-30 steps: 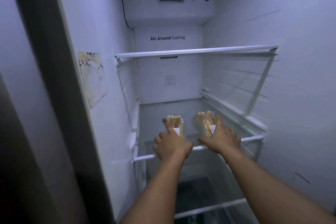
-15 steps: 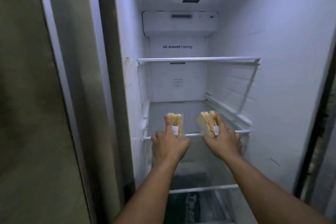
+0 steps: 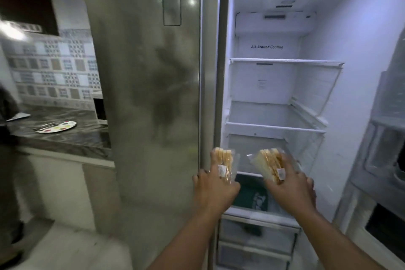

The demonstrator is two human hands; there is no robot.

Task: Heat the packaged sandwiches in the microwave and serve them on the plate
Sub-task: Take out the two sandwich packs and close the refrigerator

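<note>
Before the open fridge [image 3: 274,103], one packaged sandwich per hand: left sandwich [image 3: 224,163], right sandwich [image 3: 269,165].

the open fridge compartment [image 3: 285,94] stands at right, its closed door [image 3: 149,94] to the left of it. in front of the compartment's lower part, the left hand [image 3: 215,186] holds 1 packaged sandwich [image 3: 224,163] and the right hand [image 3: 291,188] holds another [image 3: 268,164], side by side. far left, a plate [image 3: 55,126] lies on the counter [image 3: 72,136], with the microwave [image 3: 99,108] behind it to the right, against the fridge.
</note>
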